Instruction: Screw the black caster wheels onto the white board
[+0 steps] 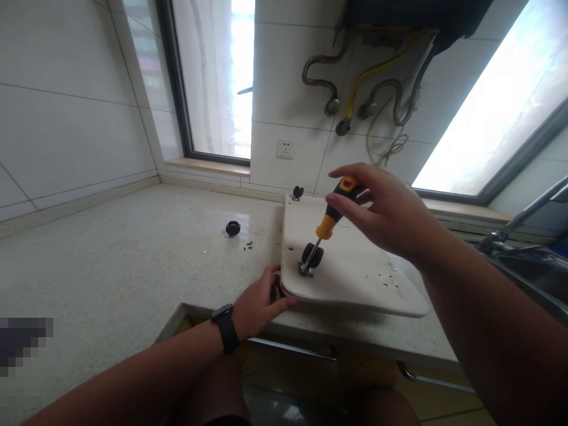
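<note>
My right hand grips the handle of a yellow and black screwdriver, tilted with its tip down at the metal plate of a black caster wheel. That caster sits near the front left corner of a white board lying on the counter. With fingers around the board's left front corner, my left hand holds it; the fingertips are partly hidden beneath the edge. Another caster stands at the board's far left corner. Several small holes mark the board's right side.
A loose black caster and several small screws lie on the speckled counter to the left. A sink with a faucet is at the right. Hoses and a wall socket are behind.
</note>
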Action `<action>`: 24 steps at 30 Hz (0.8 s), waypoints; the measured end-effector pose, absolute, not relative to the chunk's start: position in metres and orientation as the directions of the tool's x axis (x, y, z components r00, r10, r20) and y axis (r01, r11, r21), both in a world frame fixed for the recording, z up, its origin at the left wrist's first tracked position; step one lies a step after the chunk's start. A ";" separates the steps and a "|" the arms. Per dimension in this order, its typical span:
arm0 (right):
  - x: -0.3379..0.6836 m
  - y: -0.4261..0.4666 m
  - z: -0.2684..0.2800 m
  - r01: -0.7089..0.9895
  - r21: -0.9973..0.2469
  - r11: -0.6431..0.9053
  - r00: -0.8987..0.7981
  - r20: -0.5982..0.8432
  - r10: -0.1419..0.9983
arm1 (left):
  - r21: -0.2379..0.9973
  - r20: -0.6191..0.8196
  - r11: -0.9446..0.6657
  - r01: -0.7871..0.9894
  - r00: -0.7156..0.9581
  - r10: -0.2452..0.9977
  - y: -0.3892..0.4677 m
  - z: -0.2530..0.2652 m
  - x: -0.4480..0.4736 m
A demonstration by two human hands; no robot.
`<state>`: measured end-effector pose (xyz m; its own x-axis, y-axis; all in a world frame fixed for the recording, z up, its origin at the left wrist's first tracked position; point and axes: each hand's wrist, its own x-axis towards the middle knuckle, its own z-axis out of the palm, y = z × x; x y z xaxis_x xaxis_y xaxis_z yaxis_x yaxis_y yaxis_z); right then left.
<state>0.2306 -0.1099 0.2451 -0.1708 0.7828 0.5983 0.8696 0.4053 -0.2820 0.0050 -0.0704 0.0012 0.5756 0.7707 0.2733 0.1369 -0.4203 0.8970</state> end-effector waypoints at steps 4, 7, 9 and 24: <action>0.239 -0.113 0.247 0.698 -0.424 0.576 -0.334 0.519 0.787 | 0.903 0.264 -0.408 0.136 0.575 0.774 -0.071 0.002 0.005; 0.239 -0.112 0.249 0.689 -0.426 0.586 -0.346 0.518 0.783 | 0.900 0.262 -0.409 0.150 0.563 0.784 -0.071 0.002 0.005; 0.235 -0.110 0.249 0.763 -0.365 0.534 -0.279 0.559 0.781 | 0.899 0.271 -0.414 0.147 0.557 0.785 -0.072 0.003 0.005; 0.233 -0.108 0.253 0.770 -0.382 0.511 -0.269 0.532 0.803 | 0.900 0.274 -0.417 0.131 0.575 0.771 -0.070 0.002 0.005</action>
<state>0.2327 -0.1078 0.2530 -0.2687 0.8030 0.5319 0.7704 0.5107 -0.3817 0.0050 -0.0703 0.0017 0.5745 0.7714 0.2737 0.1309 -0.4167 0.8996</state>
